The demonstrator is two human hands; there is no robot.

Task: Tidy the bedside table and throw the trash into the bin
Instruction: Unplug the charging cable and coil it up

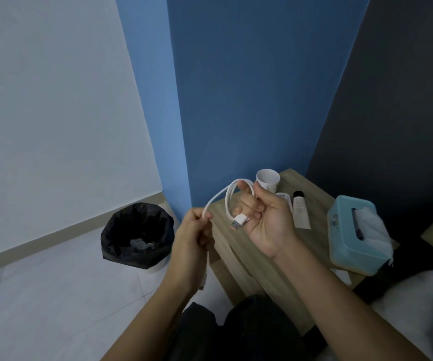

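A white charging cable point(225, 198) with an orange-tipped USB plug is held up in front of the wooden bedside table point(238, 254). My right hand point(264, 220) grips a loop of it, fingers curled, the plug sticking out below them. My left hand point(193, 235) pinches the cable's other stretch, which hangs down past my wrist. On the table stand a white paper cup point(268, 179), a white tube with a black cap point(300, 210) and a teal tissue box point(355, 234). A bin lined with a black bag point(137, 235) sits on the floor left of the table, some trash inside.
A blue wall stands behind the table and a grey-white wall to the left. A dark headboard and white bedding point(418, 308) fill the right. My dark-clothed knees point(236, 332) are at the bottom. Pale floor tiles point(54, 308) spread on the left.
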